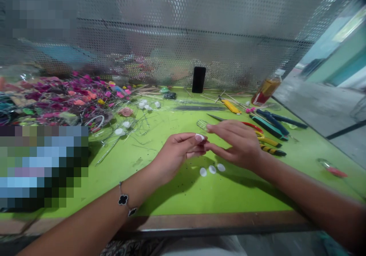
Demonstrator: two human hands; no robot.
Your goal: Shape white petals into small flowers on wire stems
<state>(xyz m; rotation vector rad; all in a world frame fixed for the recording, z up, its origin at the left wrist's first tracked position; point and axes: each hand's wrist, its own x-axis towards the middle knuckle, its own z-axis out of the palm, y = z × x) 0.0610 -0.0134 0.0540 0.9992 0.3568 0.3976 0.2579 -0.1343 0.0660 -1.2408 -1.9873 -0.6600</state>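
Observation:
My left hand (183, 146), with a bracelet at the wrist, is closed in a pinch on a small white piece (201, 137) like a petal; the thumb partly covers it. Close by on the right, my right hand (237, 143) has its fingers stretched out and apart, the tips at the left fingertips. Whether they touch the white piece is hard to tell. Three white discs (212, 169) lie in a row on the green tabletop (177, 200) below the hands. Just behind the fingertips is a small clear or wire item (202, 124).
Pliers (268, 124) and other hand tools lie at the right, near a bottle (266, 88) of amber and red liquid. A black phone (199, 79) stands against the mesh panel (160, 39). Colourful flower pieces (77, 92) heap up at the left, beside wires with white discs (122, 128).

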